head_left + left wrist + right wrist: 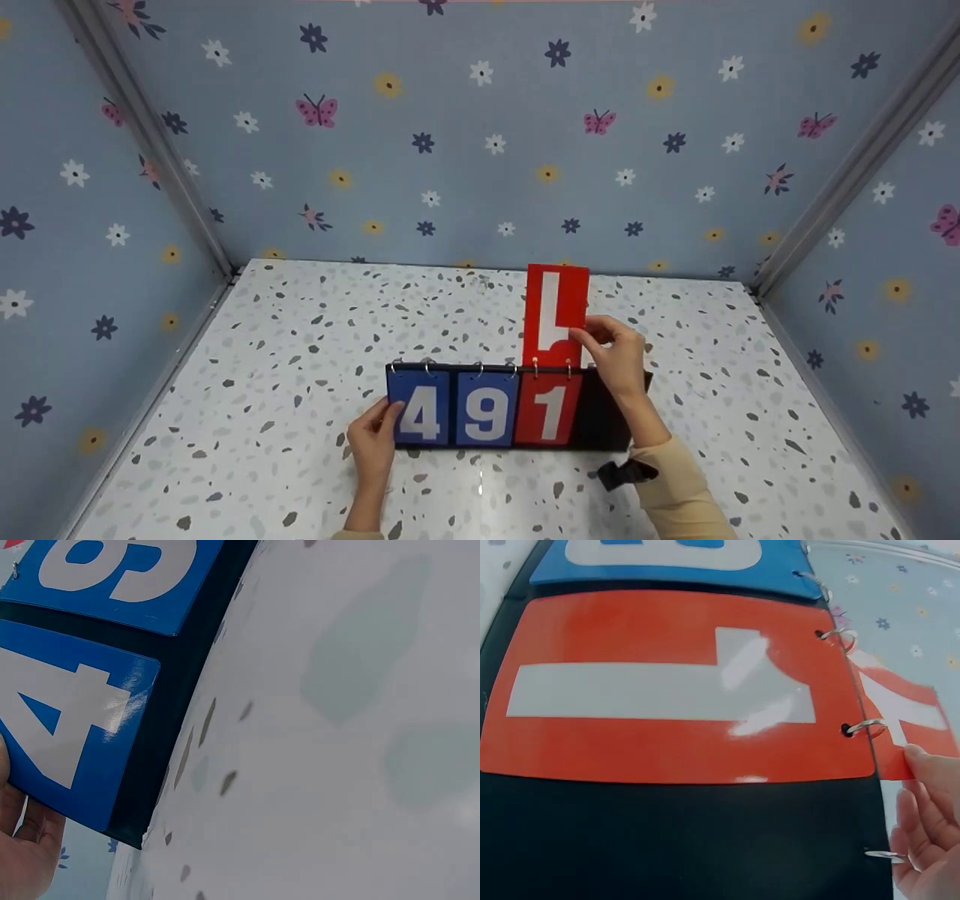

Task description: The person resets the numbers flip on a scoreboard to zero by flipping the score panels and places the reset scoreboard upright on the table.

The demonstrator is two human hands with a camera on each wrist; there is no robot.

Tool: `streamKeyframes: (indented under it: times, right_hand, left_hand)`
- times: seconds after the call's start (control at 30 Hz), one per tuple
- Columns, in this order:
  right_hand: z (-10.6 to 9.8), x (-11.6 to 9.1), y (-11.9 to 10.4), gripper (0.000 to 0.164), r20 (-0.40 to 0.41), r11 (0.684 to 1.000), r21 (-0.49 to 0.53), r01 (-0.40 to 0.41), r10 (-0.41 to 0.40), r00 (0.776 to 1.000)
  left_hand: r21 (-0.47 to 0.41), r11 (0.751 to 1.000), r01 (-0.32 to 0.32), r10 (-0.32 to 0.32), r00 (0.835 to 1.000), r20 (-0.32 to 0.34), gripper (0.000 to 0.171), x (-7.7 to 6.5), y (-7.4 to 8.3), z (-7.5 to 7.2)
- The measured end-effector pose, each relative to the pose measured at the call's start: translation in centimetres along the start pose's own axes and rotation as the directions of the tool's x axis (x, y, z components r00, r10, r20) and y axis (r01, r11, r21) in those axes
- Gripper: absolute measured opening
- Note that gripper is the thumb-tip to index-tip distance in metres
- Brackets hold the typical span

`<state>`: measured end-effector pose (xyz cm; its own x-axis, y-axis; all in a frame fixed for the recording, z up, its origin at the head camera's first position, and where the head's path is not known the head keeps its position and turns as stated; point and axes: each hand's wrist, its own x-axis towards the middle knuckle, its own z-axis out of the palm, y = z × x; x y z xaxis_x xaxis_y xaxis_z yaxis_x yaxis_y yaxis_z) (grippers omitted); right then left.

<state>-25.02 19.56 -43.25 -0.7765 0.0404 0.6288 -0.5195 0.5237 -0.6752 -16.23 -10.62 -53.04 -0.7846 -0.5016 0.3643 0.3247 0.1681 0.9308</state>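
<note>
A black flip scoreboard (600,416) stands on the tabletop, with number cards hung on metal rings along its top edge. Its front reads a blue 4 card (420,409), a blue 9 card (486,409) and a red 1 card (546,409); the fourth place shows bare black. My left hand (371,439) grips the scoreboard's left edge, thumb in front by the 4 and fingers behind. Above the top edge, another red card (534,315) is raised, its 1 upside down. My right hand (619,356) pinches this card's right side between thumb and fingers.
The speckled white tabletop (300,337) spreads around the scoreboard. Blue flowered panels (480,187) enclose it at the back and both sides. A black strap (628,474) hangs by the right sleeve. One ring (885,855) at the fourth place shows near the right hand.
</note>
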Motion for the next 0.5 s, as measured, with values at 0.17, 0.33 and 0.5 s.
streamKeyframes:
  times: [0.17,0.33,0.5]
  right_hand:
    - [0.31,0.4,0.38,0.025,0.046,0.994,-0.067,-0.081,0.084,0.995]
    - [0.44,0.44,0.62,0.025,0.106,0.982,-0.114,-0.152,0.165,0.981]
    - [0.37,0.31,0.8,0.024,0.133,0.973,-0.146,-0.178,0.198,0.971]
  left_hand:
    - [-0.033,0.999,-0.012,0.012,1.0,0.017,0.014,-0.06,-0.09,-0.02]
    - [-0.007,1.0,0.0,0.0,1.0,0.009,0.014,-0.05,-0.07,0.02]
    - [0.003,1.0,-0.007,0.007,1.0,-0.013,0.012,0.02,0.04,0.07]
